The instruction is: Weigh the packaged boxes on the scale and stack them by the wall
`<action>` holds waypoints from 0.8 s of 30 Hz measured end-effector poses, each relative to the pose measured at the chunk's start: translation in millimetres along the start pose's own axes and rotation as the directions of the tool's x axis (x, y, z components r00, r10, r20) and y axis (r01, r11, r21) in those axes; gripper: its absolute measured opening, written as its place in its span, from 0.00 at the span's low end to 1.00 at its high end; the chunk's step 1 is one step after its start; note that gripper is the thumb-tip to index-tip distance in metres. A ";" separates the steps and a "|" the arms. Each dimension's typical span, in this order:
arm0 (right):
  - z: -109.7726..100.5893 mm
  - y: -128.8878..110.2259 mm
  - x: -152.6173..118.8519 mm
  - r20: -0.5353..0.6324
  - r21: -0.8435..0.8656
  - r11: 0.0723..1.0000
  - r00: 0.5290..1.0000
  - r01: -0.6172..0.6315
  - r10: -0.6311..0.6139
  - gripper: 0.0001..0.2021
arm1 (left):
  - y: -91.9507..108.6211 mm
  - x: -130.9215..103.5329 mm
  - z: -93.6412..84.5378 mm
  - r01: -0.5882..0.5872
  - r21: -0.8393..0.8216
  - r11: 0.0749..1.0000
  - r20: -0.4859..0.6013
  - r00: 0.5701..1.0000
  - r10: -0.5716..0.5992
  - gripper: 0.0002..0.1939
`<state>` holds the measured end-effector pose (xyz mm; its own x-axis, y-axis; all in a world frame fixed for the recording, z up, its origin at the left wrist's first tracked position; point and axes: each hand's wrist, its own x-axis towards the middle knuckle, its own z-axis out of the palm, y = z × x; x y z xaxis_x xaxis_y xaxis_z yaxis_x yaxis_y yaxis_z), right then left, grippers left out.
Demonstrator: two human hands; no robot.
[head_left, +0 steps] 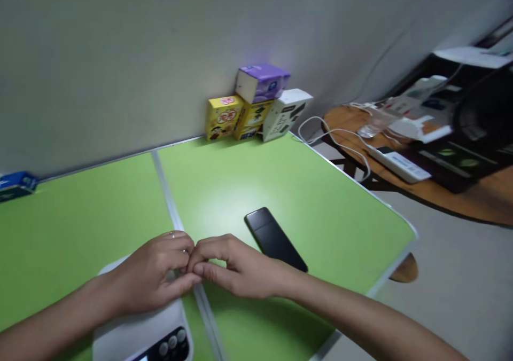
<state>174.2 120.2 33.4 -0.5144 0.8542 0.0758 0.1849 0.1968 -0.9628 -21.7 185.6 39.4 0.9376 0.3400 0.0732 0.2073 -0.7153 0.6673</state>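
Observation:
My left hand (154, 273) and my right hand (234, 267) meet fingertip to fingertip over a green table (300, 190), fingers curled together. Whether they pinch something small between them I cannot tell. Under my left hand lies a white kitchen scale (140, 334) with dark buttons at its near edge. A black phone (274, 239) lies flat just beyond my right hand, apart from it.
Several small boxes are stacked against the wall: yellow ones (224, 116), a purple one (262, 81), a white one (285, 114). A blue pack (16, 185) lies far left. A round wooden table (441, 185) at right carries a power strip, cables and devices.

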 end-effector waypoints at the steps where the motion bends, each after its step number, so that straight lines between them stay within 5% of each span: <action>1: -12.1 5.7 -8.1 -0.038 0.038 0.999 0.999 -0.017 0.018 0.08 | 0.7 17.9 2.4 0.004 -0.003 1.000 0.015 1.000 -0.004 0.12; 4: -57.3 28.4 -22.5 -0.210 0.193 0.980 0.973 -0.055 0.096 0.06 | -1.0 78.3 6.0 0.084 -0.046 0.995 -0.003 0.996 -0.084 0.13; 7: -114.6 54.6 -23.7 -0.446 0.431 0.902 0.865 -0.015 0.228 0.03 | -10.1 150.7 2.6 0.249 -0.272 0.930 -0.096 0.954 -0.283 0.09; 11: -192.2 77.9 -12.8 -0.600 0.623 0.778 0.687 0.080 0.410 0.07 | -26.9 252.1 -14.5 0.293 -0.708 0.642 -0.200 0.789 -0.581 0.17; 14: -234.9 81.8 0.1 -0.642 0.652 0.746 0.622 0.134 0.449 0.10 | -34.1 316.2 -37.7 0.275 -0.820 0.502 -0.211 0.670 -0.712 0.32; 19: -260.6 87.4 16.7 -0.669 0.626 0.754 0.633 0.197 0.390 0.07 | -45.6 388.1 -82.2 0.232 -0.872 0.430 -0.252 0.542 -0.802 0.36; 24: -247.2 109.9 9.5 -0.621 0.627 0.767 0.683 0.140 0.384 0.05 | -73.8 418.5 -102.9 0.259 -0.838 0.481 -0.285 0.543 -0.790 0.25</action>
<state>396.6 268.9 -7.6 0.2400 0.9581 -0.1566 -0.4549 -0.0315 -0.8900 326.6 443.5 97.1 0.2656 0.9238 -0.2758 0.1082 0.2556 0.9607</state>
